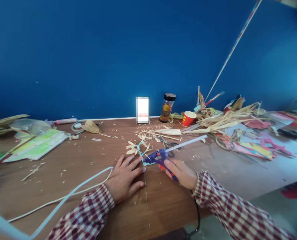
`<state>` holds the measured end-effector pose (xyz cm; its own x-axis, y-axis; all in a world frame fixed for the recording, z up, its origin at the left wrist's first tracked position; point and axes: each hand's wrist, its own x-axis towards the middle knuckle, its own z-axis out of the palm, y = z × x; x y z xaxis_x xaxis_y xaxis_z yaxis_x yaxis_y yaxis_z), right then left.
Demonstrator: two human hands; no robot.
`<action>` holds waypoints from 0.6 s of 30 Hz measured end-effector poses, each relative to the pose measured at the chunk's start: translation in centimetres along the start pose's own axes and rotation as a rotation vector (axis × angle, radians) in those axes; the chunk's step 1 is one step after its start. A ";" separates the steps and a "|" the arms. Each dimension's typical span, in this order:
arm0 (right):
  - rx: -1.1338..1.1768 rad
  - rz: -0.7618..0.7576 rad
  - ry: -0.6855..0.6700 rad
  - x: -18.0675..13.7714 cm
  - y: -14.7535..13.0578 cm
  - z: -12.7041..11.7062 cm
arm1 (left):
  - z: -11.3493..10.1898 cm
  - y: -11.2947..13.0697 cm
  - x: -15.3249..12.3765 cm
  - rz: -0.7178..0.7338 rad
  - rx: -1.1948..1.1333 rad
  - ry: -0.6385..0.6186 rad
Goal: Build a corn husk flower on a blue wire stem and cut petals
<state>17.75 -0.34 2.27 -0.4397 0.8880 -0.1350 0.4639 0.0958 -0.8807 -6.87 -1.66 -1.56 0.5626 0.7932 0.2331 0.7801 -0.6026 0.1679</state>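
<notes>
Blue-plastic glue gun (pixel 160 157): I'm watching the right hand (pixel 181 171) gripping its handle (pixel 174 177) between the worktop's (pixel 128 221) front and back edges; the left hand (pixel 126 176) is lying spread beside the husk flower (pixel 132 148). Remotely, I'm judging the gun light, rigid: handle only; flower brittle, stem (pixel 139 147) only.

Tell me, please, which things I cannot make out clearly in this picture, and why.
All in the head view:
Right hand: some fingers partly hidden by the glue gun's handle.
Glue at the gun's tip: too small to tell.
Scissors: partly covered by the glue stick.
Bright white patch: blurred into coarse squares.
Black cord: cut off by the bottom edge.
</notes>
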 end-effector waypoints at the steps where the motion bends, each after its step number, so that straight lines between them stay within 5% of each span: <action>1: -0.012 0.003 -0.004 0.0 0.0 -0.1 | 0.0 0.0 0.0 0.000 0.000 0.000; 18: -0.089 -0.009 0.022 -1.0 -0.7 -0.5 | 0.0 0.0 0.1 0.007 0.013 -0.003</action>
<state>18.30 -1.06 3.25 -0.4272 0.8966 -0.1165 0.5273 0.1424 -0.8376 -6.85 -1.58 -1.56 0.5692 0.7891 0.2311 0.7794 -0.6073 0.1538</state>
